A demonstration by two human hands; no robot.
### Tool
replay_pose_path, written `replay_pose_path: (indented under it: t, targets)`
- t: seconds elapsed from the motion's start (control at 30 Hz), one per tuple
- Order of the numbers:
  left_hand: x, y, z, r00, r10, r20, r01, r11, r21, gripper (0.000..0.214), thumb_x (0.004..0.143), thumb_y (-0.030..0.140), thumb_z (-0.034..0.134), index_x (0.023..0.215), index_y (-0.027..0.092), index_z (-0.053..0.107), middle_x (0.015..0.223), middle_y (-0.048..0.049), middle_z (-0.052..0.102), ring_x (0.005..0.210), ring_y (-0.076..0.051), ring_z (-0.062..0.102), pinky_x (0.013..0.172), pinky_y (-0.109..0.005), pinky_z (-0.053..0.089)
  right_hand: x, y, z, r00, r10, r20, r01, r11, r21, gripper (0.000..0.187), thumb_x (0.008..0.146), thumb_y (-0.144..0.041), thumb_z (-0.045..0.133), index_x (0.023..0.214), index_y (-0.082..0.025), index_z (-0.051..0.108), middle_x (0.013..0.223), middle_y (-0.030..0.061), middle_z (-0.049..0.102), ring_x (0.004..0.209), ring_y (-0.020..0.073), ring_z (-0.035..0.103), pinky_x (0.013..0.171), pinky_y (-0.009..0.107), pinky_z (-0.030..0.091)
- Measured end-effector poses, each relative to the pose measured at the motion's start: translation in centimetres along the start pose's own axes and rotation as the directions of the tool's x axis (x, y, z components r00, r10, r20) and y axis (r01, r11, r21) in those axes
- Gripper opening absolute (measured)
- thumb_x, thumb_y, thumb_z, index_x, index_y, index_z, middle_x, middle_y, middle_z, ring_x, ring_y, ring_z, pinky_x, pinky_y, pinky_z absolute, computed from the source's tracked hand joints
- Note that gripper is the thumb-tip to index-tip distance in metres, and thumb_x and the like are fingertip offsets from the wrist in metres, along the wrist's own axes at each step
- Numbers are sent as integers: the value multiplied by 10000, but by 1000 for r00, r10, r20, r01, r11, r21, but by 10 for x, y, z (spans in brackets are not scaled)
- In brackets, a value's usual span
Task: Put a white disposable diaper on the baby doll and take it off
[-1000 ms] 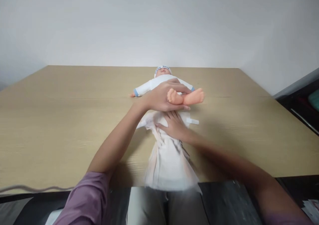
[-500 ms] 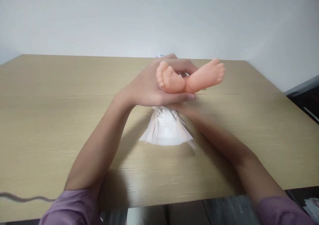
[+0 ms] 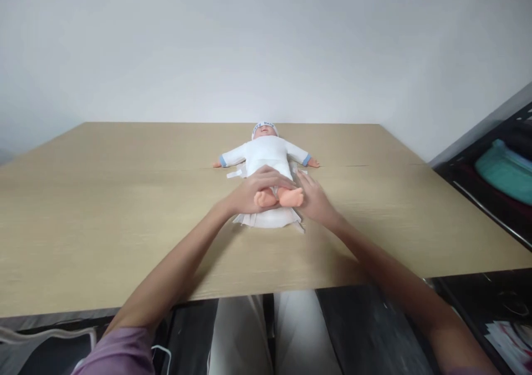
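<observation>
A baby doll [image 3: 266, 149] in a white top with blue cuffs lies on its back, its head toward the wall and its arms spread. My left hand [image 3: 245, 193] is closed round the doll's lower legs, and both feet [image 3: 290, 198] point toward me. Beneath the legs a white diaper [image 3: 274, 219] is spread flat, its near end showing and its tabs sticking out by the doll's waist. Close against the doll's foot and the diaper's right side is my right hand [image 3: 315, 199], fingers stretched forward; nothing shows in it.
The doll lies on a light wooden table [image 3: 145, 225] that meets a pale wall. To the right stands a black shelf with a green cloth item [image 3: 507, 170] on it. A pale cable [image 3: 45, 336] runs at the lower left, and papers [image 3: 509, 344] lie at the lower right.
The doll's legs have come down from a raised position, still in my left hand. My right hand has come out from behind them to the right side. The view now takes in the doll's body.
</observation>
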State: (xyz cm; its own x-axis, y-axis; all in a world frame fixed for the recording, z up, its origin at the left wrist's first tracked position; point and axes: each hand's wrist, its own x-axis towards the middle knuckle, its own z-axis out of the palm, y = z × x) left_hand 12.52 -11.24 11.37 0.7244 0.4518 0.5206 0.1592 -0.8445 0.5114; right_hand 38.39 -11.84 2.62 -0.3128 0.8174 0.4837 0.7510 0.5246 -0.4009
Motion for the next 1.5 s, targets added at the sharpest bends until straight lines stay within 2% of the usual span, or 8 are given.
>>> replay_pose_path:
  t: [0.13,0.27,0.47,0.9,1.23,1.33,1.43,1.5]
  targets:
    - [-35,-7,10,989,-140,-51,143,987,72,594,929,488,806,1461,272,654,1418,-98,709,1354,-341,602,1148,-509,530,-13,-20,-11,957,-289,11,282,942,181,886,964,-214,568,1781,-259,227,1771,121,423,1616,322,436,1313,557,405]
    - [-78,-24,5,987,-147,-65,156,974,166,555,942,427,797,1436,228,638,1429,-126,699,1417,-356,594,1254,-556,463,-14,-2,-13,856,-504,115,484,860,163,677,915,-185,530,1584,-283,553,1610,83,618,1565,296,518,1366,563,292]
    - [-119,-44,-7,989,-147,3,144,971,190,497,1010,218,655,1502,260,597,1535,-123,667,1546,-339,525,1277,-555,458,-14,27,-13,849,-491,195,467,870,157,501,925,-120,505,1363,-268,697,1528,80,688,1506,269,580,1320,505,358]
    - [-124,-44,-20,964,-212,161,178,963,202,611,992,171,713,1564,343,582,1678,-67,568,1615,-344,434,1267,-607,500,-14,27,-20,837,-491,243,480,871,109,539,930,4,488,1326,-269,732,1529,52,709,1508,265,600,1220,466,502]
    - [-119,-36,-20,952,-272,138,251,957,147,458,1142,179,388,1505,316,632,1606,-61,622,1580,-286,463,1296,-557,446,-9,34,-31,844,-467,266,398,876,274,430,1076,-104,494,1305,-320,786,1537,23,708,1481,220,633,1246,418,527]
    - [-112,-21,-14,935,-330,128,308,936,170,350,1129,362,515,1452,288,628,1558,-82,631,1534,-341,469,1286,-571,425,-9,26,-39,870,-399,289,310,899,308,482,1100,-125,427,1400,-326,747,1517,41,714,1480,231,631,1238,435,532]
    - [-106,-12,-2,915,-394,88,362,897,252,607,935,596,802,1405,274,590,1547,-105,607,1461,-399,476,1218,-573,467,-15,10,-37,902,-303,307,243,945,220,438,1121,-310,526,1543,-300,643,1517,106,691,1475,310,615,1223,534,528]
    - [-104,-10,7,915,-400,49,368,878,306,674,863,579,869,1364,249,564,1531,-127,602,1406,-406,495,1186,-577,474,-22,-2,-29,911,-271,312,251,963,102,622,1049,-520,680,1610,-269,579,1552,164,638,1479,391,582,1209,619,509]
